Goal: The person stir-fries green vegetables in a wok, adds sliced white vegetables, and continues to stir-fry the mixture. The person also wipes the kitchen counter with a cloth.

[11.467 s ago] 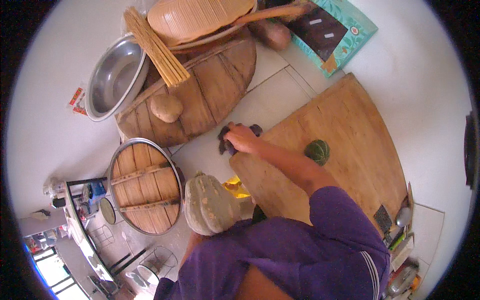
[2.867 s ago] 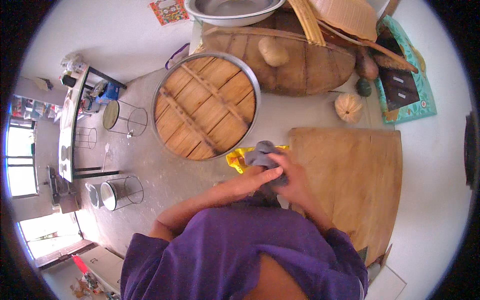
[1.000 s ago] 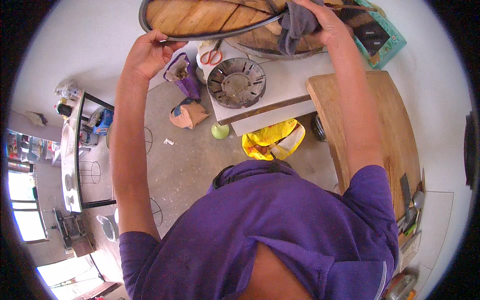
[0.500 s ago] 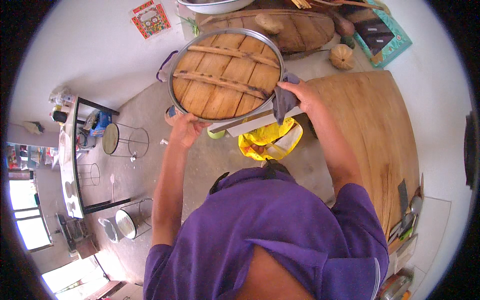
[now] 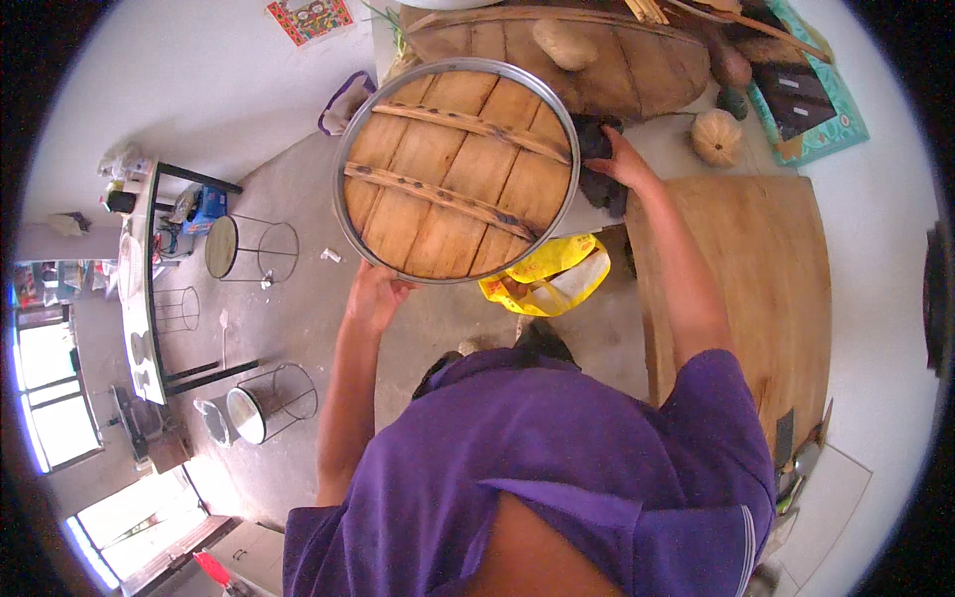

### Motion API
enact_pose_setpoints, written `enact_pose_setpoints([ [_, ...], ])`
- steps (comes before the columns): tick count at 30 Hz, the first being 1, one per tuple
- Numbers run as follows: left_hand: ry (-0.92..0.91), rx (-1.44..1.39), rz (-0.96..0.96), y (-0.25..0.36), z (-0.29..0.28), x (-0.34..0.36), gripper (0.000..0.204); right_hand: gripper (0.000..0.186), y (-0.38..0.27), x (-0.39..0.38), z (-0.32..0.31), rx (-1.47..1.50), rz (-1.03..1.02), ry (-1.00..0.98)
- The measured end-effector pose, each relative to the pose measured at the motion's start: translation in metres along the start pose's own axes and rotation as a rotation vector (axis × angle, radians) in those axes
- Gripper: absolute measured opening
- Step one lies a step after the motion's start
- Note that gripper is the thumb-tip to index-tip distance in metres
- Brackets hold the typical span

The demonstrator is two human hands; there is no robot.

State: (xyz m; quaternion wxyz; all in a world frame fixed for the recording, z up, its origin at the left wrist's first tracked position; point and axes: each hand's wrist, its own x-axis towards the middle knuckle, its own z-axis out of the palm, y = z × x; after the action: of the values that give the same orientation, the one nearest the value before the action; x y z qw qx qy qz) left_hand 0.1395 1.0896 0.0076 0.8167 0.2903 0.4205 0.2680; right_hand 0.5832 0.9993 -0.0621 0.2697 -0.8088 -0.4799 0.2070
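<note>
Wooden round lid (image 5: 458,169) with its metal rim is lifted clear, held level over the floor: left hand (image 5: 373,298) grips its near edge, right hand (image 5: 622,164) clamps the far edge through a dark cloth (image 5: 597,164); setting it down remains, beside the wooden bench (image 5: 766,289)

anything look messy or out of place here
Some litter: a yellow bag lies crumpled on the floor below the round wooden lid held by the left hand and right hand, with small scraps beside it.
</note>
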Motion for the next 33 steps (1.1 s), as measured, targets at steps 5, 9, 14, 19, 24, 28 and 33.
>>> enact_pose_setpoints([
  [5, -0.031, 0.0, -0.029, 0.008, 0.004, -0.008, 0.05, 0.068, -0.009, 0.014, 0.077, -0.566, 0.152, -0.009],
  [9, -0.108, 0.065, -0.099, 0.012, -0.006, 0.001, 0.04, 0.064, 0.012, -0.008, 0.116, -0.176, 0.04, 0.196],
  [14, -0.269, 0.045, -0.228, 0.02, -0.012, 0.012, 0.033, 0.059, 0.005, -0.063, 0.145, -0.125, -0.163, 0.343],
  [19, -0.507, 0.123, -0.312, 0.061, -0.045, 0.016, 0.038, 0.046, -0.069, -0.109, 0.171, -0.302, -0.19, 0.607],
  [24, -0.609, 0.195, -0.334, 0.113, -0.094, 0.031, 0.078, 0.048, -0.133, -0.14, 0.214, -0.55, 0.238, 0.293],
  [28, -0.677, 0.248, -0.316, 0.139, -0.102, 0.037, 0.078, 0.048, -0.183, -0.156, 0.253, -0.399, 0.252, 0.457],
  [33, -0.678, 0.345, -0.367, 0.144, -0.119, 0.063, 0.074, 0.05, -0.24, -0.145, 0.275, -0.344, 0.432, 0.204],
])
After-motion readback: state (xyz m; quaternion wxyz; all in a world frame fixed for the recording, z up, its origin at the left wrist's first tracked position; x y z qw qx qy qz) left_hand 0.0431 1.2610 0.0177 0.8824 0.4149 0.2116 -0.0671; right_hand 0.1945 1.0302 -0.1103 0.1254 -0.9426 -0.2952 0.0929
